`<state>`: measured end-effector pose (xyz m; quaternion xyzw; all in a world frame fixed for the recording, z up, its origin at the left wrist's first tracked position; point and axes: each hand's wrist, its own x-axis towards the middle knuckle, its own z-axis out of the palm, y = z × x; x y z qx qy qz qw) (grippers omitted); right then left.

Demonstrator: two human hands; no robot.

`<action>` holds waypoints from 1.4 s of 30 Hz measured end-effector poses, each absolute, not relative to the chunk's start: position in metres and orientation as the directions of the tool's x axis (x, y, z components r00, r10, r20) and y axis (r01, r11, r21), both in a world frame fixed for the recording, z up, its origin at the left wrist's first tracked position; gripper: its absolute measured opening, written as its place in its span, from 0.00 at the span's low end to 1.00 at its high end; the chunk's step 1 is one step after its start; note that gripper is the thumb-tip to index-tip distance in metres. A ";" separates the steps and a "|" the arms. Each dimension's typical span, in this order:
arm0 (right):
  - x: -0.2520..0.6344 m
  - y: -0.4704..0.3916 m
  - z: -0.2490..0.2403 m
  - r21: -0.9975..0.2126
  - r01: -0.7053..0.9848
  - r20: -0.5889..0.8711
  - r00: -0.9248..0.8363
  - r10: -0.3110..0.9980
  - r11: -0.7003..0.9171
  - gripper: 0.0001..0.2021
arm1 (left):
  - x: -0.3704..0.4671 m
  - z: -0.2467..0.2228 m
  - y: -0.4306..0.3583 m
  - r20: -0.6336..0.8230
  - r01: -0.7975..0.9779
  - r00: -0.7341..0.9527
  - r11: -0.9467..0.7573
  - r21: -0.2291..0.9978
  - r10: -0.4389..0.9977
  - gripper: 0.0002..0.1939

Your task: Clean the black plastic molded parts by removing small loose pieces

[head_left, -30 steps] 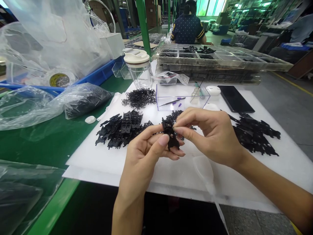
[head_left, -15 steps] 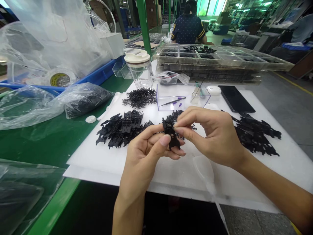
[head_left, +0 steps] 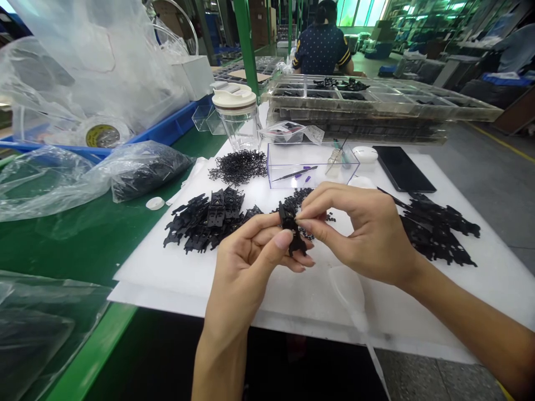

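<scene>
Between the thumb and fingers of my left hand (head_left: 246, 262) is a small black plastic part (head_left: 296, 242), held roughly upright. My right hand (head_left: 363, 234) pinches at the part's right side with thumb and forefinger; whatever sits between those fingertips is too small to make out. Left of the hands lies a heap of flat black plastic parts (head_left: 215, 214). Behind the held part is a pile of tiny black pieces (head_left: 298, 196), partly covered by my hands. Farther back lies a pile of thin black pieces (head_left: 238, 167). More long black parts (head_left: 443, 231) lie to the right.
A clear box (head_left: 280, 172) with tweezers stands behind the hands, near a lidded cup (head_left: 236, 111) and a black phone (head_left: 403, 169). Divided trays (head_left: 380, 100) are stacked at the back. Plastic bags (head_left: 150, 167) lie left. A person (head_left: 321, 44) sits beyond.
The black part has turned slightly in my fingers and now shows a narrower side. Both hands stay in nearly the same place.
</scene>
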<state>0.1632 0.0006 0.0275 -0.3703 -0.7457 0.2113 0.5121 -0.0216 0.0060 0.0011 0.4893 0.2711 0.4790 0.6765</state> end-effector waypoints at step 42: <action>0.162 0.011 0.017 -0.934 -0.333 0.011 -0.394 0.919 -0.132 0.11 | -0.024 0.004 0.010 0.068 -0.376 0.485 0.137 0.916 0.872 0.08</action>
